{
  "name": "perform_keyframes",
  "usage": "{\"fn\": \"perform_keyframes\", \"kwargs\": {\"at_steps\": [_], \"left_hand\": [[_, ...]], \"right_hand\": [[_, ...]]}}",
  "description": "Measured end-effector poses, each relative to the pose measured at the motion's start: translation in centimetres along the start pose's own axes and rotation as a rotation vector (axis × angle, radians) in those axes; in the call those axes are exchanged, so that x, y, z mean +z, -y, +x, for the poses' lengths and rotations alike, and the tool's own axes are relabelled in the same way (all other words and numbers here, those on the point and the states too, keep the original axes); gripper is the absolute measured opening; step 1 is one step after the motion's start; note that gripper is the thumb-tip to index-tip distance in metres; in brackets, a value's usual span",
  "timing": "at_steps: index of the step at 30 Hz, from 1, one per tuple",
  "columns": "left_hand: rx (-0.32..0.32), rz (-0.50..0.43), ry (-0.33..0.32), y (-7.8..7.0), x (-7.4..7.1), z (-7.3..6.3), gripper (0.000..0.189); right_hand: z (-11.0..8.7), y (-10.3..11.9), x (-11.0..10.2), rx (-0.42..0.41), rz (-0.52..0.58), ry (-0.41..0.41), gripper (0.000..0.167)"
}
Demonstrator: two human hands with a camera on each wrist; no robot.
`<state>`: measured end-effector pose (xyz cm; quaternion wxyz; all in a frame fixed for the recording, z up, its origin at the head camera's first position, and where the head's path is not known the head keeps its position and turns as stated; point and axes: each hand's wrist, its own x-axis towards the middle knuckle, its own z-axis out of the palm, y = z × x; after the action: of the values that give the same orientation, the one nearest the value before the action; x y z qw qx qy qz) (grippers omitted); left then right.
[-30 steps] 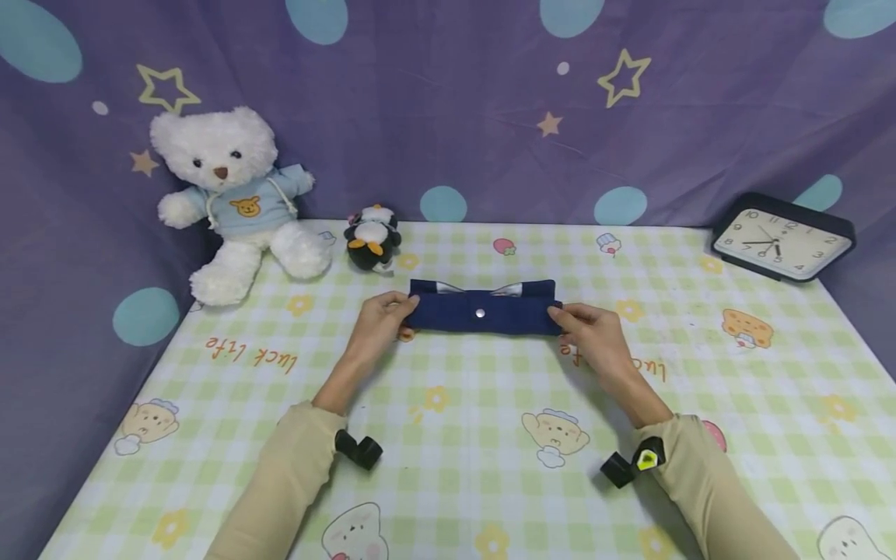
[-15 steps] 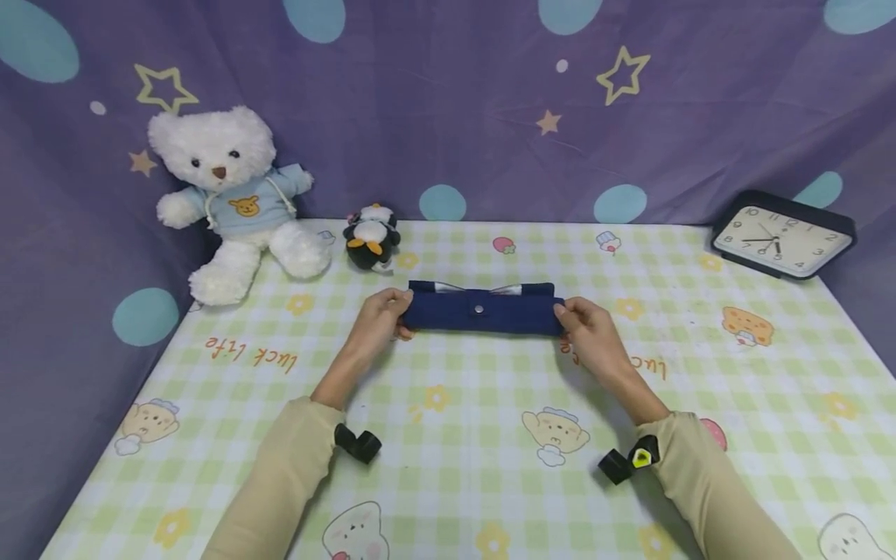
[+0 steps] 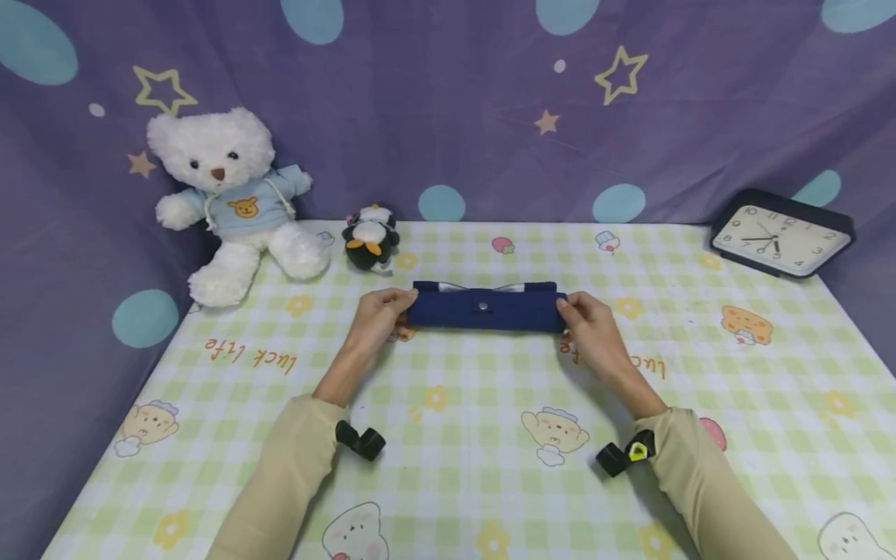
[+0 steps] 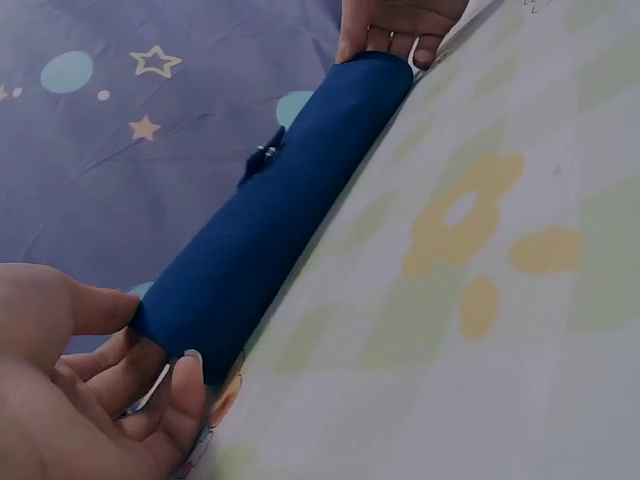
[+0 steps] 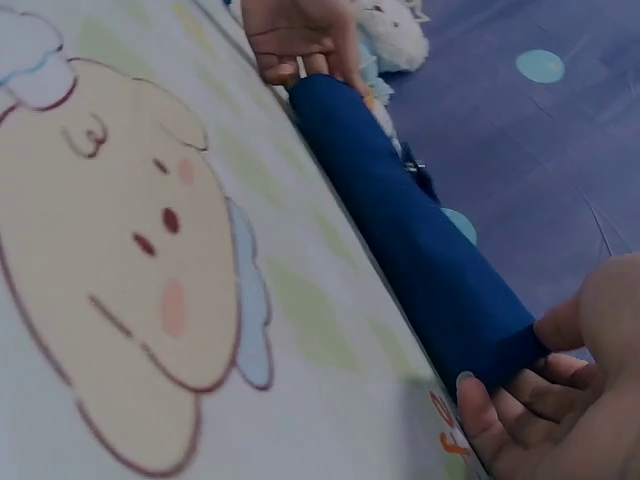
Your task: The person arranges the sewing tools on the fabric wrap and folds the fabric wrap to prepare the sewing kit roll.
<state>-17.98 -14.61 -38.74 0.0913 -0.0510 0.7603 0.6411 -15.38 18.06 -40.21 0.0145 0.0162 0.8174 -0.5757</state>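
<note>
A long navy fabric pouch point(image 3: 455, 311), rolled into a flattened tube, lies crosswise between my two hands. A small tab with a silver snap button point(image 3: 482, 306) sits midway along it, and silvery patches show behind its far edge. My left hand point(image 3: 378, 323) grips the left end, thumb on top and fingers beneath, one of them reaching into the tube's mouth in the left wrist view. The right end is pinched likewise by my right hand point(image 3: 595, 330). In the right wrist view the pouch point(image 5: 410, 240) is close over the cloth, its tab standing up on the far side.
A green-and-white checked cloth point(image 3: 469, 467) covers the table. Behind the pouch sit a white teddy bear point(image 3: 238, 210) and a small penguin toy point(image 3: 371, 237). At the back right stands a black-framed clock point(image 3: 780, 237). A purple curtain point(image 3: 448, 101) hangs behind.
The snap button has shifted slightly away from me as the pouch turns a little. My right hand has moved slightly outward and away; my left hand keeps its grip.
</note>
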Motion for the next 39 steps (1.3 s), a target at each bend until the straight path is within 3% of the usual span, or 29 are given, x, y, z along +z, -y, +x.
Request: {"fn": "perform_keyframes", "kwargs": {"at_steps": [7, 14, 23, 28, 34, 39], "left_hand": [[-0.01, 0.03, 0.025, 0.1, -0.5, 0.0, 0.035], [-0.027, 0.07, 0.054, -0.1, -0.7, 0.1, 0.038], [-0.044, 0.064, 0.127, -0.3, -0.8, 0.5, 0.033], [-0.024, 0.106, 0.065, -0.3, -0.3, 0.5, 0.035], [0.017, 0.143, -0.043, -0.1, 0.0, 0.4, 0.034], [0.035, 0.153, -0.05, -0.2, -0.6, 0.1, 0.033]], "right_hand": [[0.0, 0.0, -0.2, 0.043, 0.014, -0.009, 0.04], [-0.1, 0.2, 0.0, 0.043, -0.02, 0.003, 0.035], [0.2, -0.8, -0.2, -0.09, -0.105, -0.014, 0.03], [0.4, -1.3, -0.1, -0.146, -0.138, -0.046, 0.029], [0.2, -1.6, -0.1, -0.133, -0.109, -0.054, 0.032], [0.1, -1.8, -0.8, -0.123, -0.097, -0.042, 0.036]]}}
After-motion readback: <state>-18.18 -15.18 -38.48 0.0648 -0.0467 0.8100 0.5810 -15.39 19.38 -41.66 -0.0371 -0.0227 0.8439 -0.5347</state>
